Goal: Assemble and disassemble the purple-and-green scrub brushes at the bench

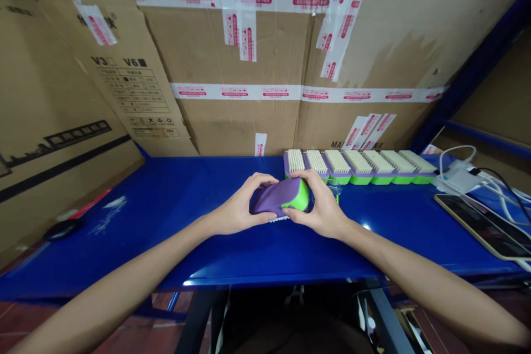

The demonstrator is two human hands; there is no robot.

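Observation:
A purple and green scrub brush (pixel 276 197) is held between both hands over the middle of the blue table, its back up and pale bristles showing at the lower edge. My left hand (pixel 236 207) is closed around its purple end, thumb in front and fingers behind. At the green end my right hand (pixel 321 204) grips it the same way. Behind and to the right stands a row of several like brushes (pixel 360 168), bristles upward. A small clear and green item (pixel 335 188) lies partly hidden behind my right hand.
The blue table (pixel 166 193) ends against cardboard sheets (pixel 249 121) covered in printed tape. A phone (pixel 481 227) lies at the right, beside white cables and a charger (pixel 458 174). A black round object (pixel 62 229) sits at the far left. A blue frame post (pixel 468 66) rises at right.

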